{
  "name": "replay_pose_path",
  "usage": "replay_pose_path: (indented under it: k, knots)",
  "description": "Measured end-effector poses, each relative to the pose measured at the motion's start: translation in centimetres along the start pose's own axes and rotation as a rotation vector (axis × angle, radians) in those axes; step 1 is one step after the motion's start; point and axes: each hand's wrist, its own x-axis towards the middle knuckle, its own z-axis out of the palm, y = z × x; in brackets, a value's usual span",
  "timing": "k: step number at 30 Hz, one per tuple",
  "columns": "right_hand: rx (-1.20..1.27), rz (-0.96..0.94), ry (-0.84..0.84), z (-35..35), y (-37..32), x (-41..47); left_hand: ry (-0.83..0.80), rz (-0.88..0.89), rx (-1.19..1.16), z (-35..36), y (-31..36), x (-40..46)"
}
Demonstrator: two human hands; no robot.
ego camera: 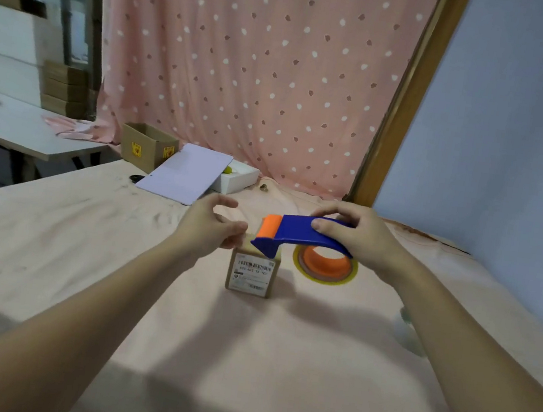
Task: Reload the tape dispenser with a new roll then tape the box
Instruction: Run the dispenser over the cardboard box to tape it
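A small brown cardboard box (250, 274) with a barcode label stands on the pink-covered table. My right hand (359, 240) grips the blue tape dispenser (300, 235) from above; its orange roller and front tip rest at the box's top edge. A yellowish tape roll (324, 268) on an orange hub sits in the dispenser behind the box. My left hand (209, 223) is at the box's top left corner, fingers curled, thumb and fingertips pinched near the dispenser's tip. Whether it holds the tape's end I cannot tell.
At the back of the table lie a lilac board (186, 174) leaning on a white box (239, 177), an open cardboard box (148, 146) and a small dark object (136, 178). A clear tape roll (410, 331) lies by my right forearm. A grey table (24, 131) stands at left.
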Motion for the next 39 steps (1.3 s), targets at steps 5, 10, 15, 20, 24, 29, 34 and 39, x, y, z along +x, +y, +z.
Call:
replay_pose_path:
  k: [5,10,15,20,24,29,34,39]
  knots:
    - [-0.036,0.015,-0.079,0.0,-0.9,4.4,0.145,-0.054,-0.006,-2.5,0.1,2.9]
    - [-0.130,0.024,-0.119,-1.3,-0.4,6.7,0.120,-0.151,-0.084,-2.9,-2.2,4.3]
    - [-0.193,0.060,-0.180,-0.8,0.3,8.8,0.094,-0.214,-0.184,-1.1,-5.4,4.9]
    - [-0.229,0.088,-0.251,-1.0,0.6,10.1,0.081,-0.245,-0.207,0.1,-7.6,5.0]
    - [-0.254,0.100,-0.263,-1.4,0.7,10.9,0.100,-0.248,-0.250,0.9,-8.1,5.6]
    - [-0.261,0.118,-0.271,-1.6,0.6,11.6,0.136,-0.222,-0.267,1.3,-8.0,6.0]
    - [-0.273,0.136,-0.302,-1.2,1.0,12.0,0.126,-0.243,-0.264,1.7,-8.8,6.0]
    - [-0.278,0.184,-0.324,-1.1,1.6,12.2,0.135,-0.216,-0.181,2.9,-9.3,5.5]
